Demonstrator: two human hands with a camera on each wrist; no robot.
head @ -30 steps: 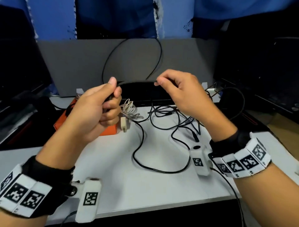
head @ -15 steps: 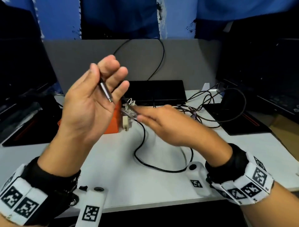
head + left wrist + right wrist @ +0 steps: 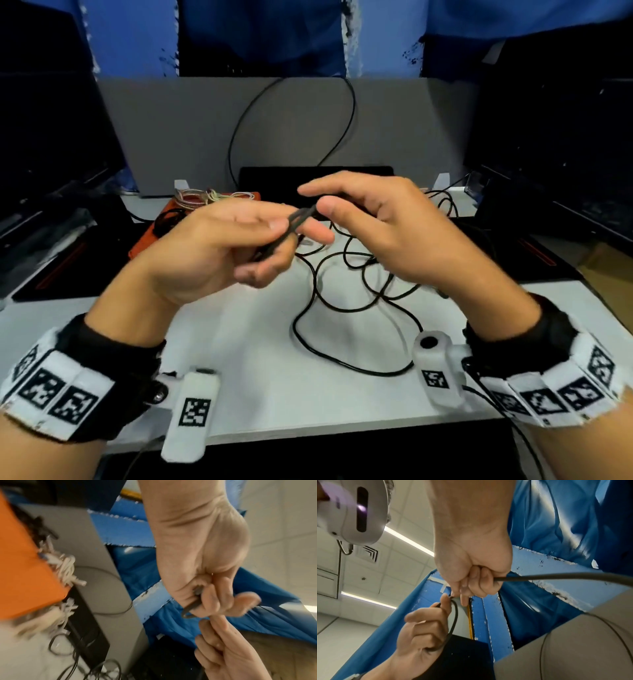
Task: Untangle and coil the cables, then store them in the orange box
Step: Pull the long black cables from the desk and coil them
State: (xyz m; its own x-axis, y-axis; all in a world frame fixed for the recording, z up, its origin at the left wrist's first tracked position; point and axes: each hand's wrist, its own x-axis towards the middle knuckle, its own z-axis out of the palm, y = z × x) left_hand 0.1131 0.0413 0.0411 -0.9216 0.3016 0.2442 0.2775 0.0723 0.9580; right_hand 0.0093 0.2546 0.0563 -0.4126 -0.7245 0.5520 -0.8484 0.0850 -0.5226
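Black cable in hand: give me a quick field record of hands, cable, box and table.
left hand: grips a small folded loop of the black cable
right hand: pinches the same cable beside the loop
cable slack: loose curves on the white table, tangled farther back
orange box: back left on the table, dark and pale cable bundles on it
stage: coiling just begun, nothing from this cable stored

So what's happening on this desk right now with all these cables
A person is coiling a black cable above the white table. The left hand holds the first small loop, and the right hand pinches the same cable beside it. The rest of that black tangle lies loose on the table. The orange box, back left, already holds some light-coloured coiled cables.
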